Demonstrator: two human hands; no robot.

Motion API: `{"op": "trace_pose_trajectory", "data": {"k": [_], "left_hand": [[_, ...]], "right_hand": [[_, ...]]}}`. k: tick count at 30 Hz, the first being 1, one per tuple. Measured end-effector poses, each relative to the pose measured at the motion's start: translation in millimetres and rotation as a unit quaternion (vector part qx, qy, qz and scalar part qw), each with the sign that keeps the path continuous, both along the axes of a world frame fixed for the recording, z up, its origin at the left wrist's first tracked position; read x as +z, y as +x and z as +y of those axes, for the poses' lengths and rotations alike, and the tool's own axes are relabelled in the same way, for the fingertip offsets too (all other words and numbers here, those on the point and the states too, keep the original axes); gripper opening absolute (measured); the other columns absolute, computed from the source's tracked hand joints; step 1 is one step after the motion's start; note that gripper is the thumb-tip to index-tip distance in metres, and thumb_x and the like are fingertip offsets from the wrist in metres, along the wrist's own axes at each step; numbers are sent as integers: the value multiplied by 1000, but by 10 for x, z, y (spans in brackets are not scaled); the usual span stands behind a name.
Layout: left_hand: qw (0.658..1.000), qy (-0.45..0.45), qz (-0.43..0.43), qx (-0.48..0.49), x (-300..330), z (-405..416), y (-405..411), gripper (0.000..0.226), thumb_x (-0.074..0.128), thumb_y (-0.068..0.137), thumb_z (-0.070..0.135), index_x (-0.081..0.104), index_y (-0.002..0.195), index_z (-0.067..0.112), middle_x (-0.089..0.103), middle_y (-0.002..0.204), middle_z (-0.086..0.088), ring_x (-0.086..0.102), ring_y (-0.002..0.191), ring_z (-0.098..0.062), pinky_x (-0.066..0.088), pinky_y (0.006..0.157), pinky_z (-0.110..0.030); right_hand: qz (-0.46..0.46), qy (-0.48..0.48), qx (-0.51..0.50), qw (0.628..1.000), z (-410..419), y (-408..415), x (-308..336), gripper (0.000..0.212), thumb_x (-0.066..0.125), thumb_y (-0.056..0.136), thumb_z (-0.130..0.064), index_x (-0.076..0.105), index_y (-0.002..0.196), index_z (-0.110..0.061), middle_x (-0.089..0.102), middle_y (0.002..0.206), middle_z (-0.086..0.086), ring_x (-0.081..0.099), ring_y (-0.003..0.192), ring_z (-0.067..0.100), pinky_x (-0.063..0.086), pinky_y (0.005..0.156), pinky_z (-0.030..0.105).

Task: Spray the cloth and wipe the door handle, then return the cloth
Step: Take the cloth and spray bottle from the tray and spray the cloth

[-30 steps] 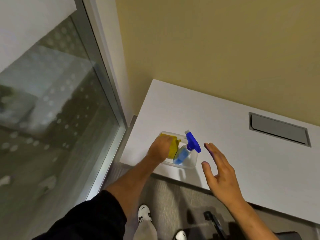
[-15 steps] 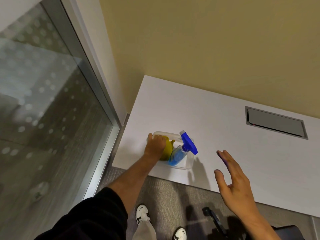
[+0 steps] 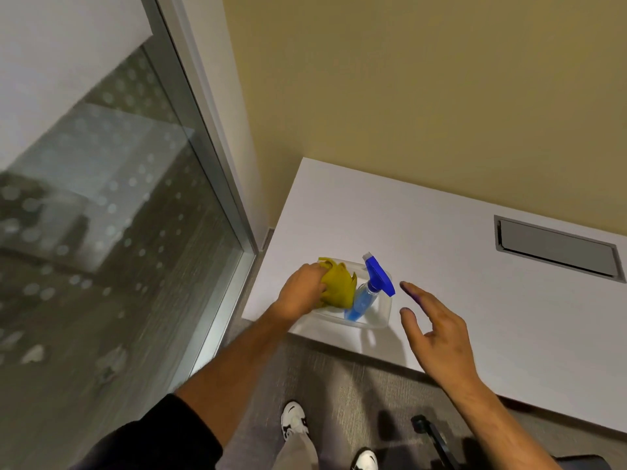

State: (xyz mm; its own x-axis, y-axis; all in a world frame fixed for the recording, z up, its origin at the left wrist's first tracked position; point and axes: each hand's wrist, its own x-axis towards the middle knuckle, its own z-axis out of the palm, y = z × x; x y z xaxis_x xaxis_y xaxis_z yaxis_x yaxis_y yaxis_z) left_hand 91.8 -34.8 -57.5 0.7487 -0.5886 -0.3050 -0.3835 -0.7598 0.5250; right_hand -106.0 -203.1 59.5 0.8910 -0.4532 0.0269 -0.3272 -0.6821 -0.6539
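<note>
A clear plastic tub (image 3: 381, 323) sits near the front left corner of a white desk (image 3: 458, 276). Inside it are a bunched yellow cloth (image 3: 339, 288) and a spray bottle (image 3: 368, 295) of blue liquid with a blue trigger head. My left hand (image 3: 303, 290) grips the cloth at the tub's left side. My right hand (image 3: 437, 334) hovers open just right of the tub, fingers spread, touching nothing. No door handle is in view.
A glass panel with a dotted film and a metal frame (image 3: 217, 184) stands to the left. A yellow wall (image 3: 424, 96) rises behind the desk. A grey cable hatch (image 3: 556, 249) is set into the desk at right. My shoes and a chair base show below.
My left hand has kept hold of the cloth in the tub, and more of the cloth now shows. My right hand swung away to the right, then came back toward the tub.
</note>
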Motion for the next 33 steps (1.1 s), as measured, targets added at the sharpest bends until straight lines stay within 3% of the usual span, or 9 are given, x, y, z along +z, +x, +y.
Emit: {"op": "trace_pose_trajectory", "data": {"k": [6,11,15,19,22,24,27,30,33], "left_hand": [[993,-105,36,44,501,350,-186,27,60,102,28,73,115,8,68,100,-7,55,93,-18,45,86,-33],[968,-190,114,120,1094,620,-493,22,70,98,22,75,113,7,77,106,-11,72,96,-28,58,87,-40],[936,-249,164,187,1435,714,-817,22,73,96,15,74,111,0,77,102,-23,73,84,-27,61,80,-40],[889,-325,147,287,1523,712,-1142,20,81,87,6,70,102,11,72,97,-16,66,87,-21,56,80,-40],[855,-356,150,347,1493,719,-1306,75,86,72,18,52,139,15,60,135,-13,59,121,-24,54,105,-47],[799,-413,259,351,1487,740,-1397,100,87,66,23,40,155,22,56,145,-9,59,130,-29,51,112,-49],[708,-485,394,328,1515,710,-1513,69,86,70,16,61,134,10,76,121,-14,76,105,-29,64,91,-43],[683,-497,369,387,1488,618,-1565,39,69,86,5,65,125,2,80,107,-15,80,90,-27,67,80,-40],[656,-505,317,464,1428,552,-1541,40,69,89,5,64,128,1,78,107,-16,77,90,-28,66,79,-41]], "right_hand": [[11,105,32,994,170,158,43,45,66,93,-25,54,135,-34,64,132,-2,62,110,11,50,93,29],[73,254,84,961,293,231,75,69,72,88,-35,39,149,-32,47,151,2,50,133,24,46,106,47],[99,307,146,935,389,248,151,77,76,85,-35,35,150,-33,51,145,2,54,127,25,50,103,49],[104,301,179,931,441,316,198,54,72,88,-33,52,137,-22,65,125,4,63,113,25,54,97,44],[118,328,244,905,403,379,291,37,72,89,-29,59,124,-26,69,116,1,67,106,23,56,86,32],[149,351,298,875,363,440,334,36,72,89,-26,61,123,-23,70,116,2,68,106,23,58,92,40],[181,302,334,874,320,496,373,48,74,87,-32,57,130,-21,66,125,2,66,108,22,57,92,41],[106,278,317,900,258,531,407,42,77,84,-31,61,123,-27,64,118,-4,63,101,12,53,78,21],[-33,273,215,937,77,659,410,31,74,85,-32,67,115,-30,68,111,-3,61,100,9,52,83,27]]}}
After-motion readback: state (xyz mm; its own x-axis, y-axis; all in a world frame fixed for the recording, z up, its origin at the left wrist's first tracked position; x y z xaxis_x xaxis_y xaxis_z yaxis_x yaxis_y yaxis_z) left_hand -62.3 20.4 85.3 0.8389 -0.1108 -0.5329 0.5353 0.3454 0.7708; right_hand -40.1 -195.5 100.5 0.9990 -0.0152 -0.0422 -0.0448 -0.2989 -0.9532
